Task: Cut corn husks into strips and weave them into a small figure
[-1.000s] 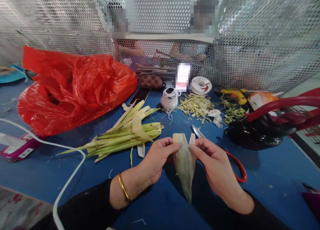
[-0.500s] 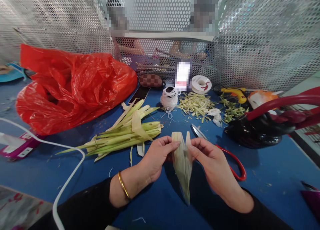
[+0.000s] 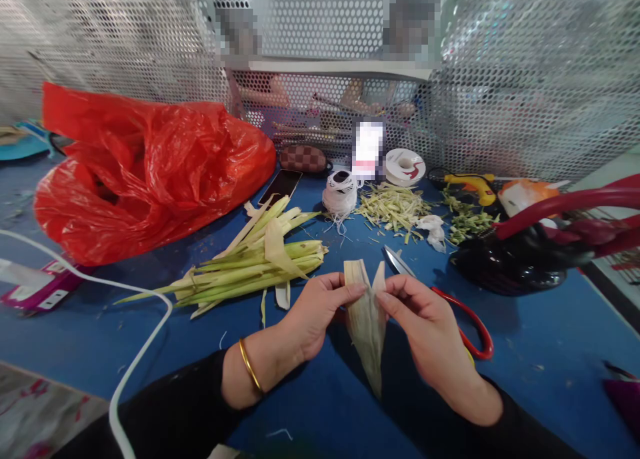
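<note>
Blue table [image 3: 540, 332], L hand [image 3: 313, 316] & R hand [image 3: 425, 332] both pinching husk strip [image 3: 367, 326], scissors [image 3: 450, 312] just behind.

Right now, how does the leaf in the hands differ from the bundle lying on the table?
The held leaf is pale tan; the leaf bundle is green. The held leaf is one short piece pinched between left hand and right hand, tip down; the leaf bundle lies flat, long. Both taper to points.

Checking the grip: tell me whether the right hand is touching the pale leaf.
Touching. The head view shows the right hand pinching the pale leaf at its top edge, no gap; the left hand pinches the other side.
</note>
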### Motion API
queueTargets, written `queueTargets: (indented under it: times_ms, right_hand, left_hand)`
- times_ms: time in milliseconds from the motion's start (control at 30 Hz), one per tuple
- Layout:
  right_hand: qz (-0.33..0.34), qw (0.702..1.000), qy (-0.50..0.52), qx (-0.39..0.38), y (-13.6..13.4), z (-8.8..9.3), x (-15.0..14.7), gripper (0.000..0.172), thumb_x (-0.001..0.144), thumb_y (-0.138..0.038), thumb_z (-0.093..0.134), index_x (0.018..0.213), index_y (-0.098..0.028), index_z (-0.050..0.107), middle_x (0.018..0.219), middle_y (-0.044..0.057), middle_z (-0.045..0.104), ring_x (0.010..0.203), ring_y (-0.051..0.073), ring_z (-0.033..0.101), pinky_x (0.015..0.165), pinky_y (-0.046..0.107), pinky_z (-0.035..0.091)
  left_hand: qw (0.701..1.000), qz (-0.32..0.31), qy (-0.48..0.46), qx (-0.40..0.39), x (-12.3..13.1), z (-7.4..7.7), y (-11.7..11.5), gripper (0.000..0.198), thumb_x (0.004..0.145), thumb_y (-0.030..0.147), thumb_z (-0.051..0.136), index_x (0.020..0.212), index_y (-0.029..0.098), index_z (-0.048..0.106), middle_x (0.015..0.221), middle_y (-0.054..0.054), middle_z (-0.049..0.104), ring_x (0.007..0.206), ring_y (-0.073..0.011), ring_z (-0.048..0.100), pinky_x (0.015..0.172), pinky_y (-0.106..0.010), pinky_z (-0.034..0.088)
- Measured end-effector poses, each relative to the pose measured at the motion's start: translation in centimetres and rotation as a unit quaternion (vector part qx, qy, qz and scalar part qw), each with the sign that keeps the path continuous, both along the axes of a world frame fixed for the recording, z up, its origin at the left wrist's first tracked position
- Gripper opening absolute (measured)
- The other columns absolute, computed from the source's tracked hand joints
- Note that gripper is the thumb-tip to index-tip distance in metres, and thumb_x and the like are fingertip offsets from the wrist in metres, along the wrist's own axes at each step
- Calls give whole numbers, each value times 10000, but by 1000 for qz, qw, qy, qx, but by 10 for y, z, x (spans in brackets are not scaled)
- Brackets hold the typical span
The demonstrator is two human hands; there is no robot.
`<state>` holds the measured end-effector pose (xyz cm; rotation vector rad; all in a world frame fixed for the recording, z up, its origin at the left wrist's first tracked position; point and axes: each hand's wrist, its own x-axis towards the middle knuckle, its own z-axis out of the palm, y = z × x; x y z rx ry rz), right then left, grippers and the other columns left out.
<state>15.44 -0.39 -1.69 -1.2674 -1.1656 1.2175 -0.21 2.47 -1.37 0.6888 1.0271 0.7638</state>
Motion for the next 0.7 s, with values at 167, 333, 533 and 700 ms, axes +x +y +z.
queueTargets:
  times_ms: [167, 333, 533, 700]
  right_hand:
    - [7, 1000, 7, -5, 1, 0, 0, 116, 826, -292, 690, 754, -211, 649, 660, -36, 585, 602, 114, 522, 570, 226, 436]
    - [13, 1000, 0, -15, 1, 1, -2, 137, 823, -303, 696, 741, -202, 652, 645, -35, 581, 592, 112, 513, 552, 224, 429]
    - [-14, 1000, 23, -2, -1, 0, 0, 114, 832, -297, 696, 767, -209, 662, 645, -30, 595, 585, 119, 531, 565, 236, 446]
    - [-21, 999, 28, -3, 0, 4, -1, 113, 828, -307, 698, 773, -212, 670, 648, -22, 600, 595, 129, 543, 580, 244, 468]
  left_hand:
    - [1000, -4, -22, -6, -1, 2, 0, 320, 634, 371, 810, 814, 134, 694, 722, -43, 681, 619, -147, 610, 594, -265, 438]
    - [999, 5, -35, -10, 0, 4, -1, 295, 631, 348, 816, 798, 129, 709, 710, -38, 684, 613, -136, 604, 618, -264, 452]
    - [999, 22, -25, -14, 0, 2, 2, 272, 646, 354, 801, 778, 135, 710, 700, -30, 675, 607, -131, 597, 612, -260, 459]
    - [999, 27, -32, -11, -1, 2, 2, 283, 649, 367, 806, 781, 137, 706, 697, -36, 677, 598, -139, 608, 603, -267, 469]
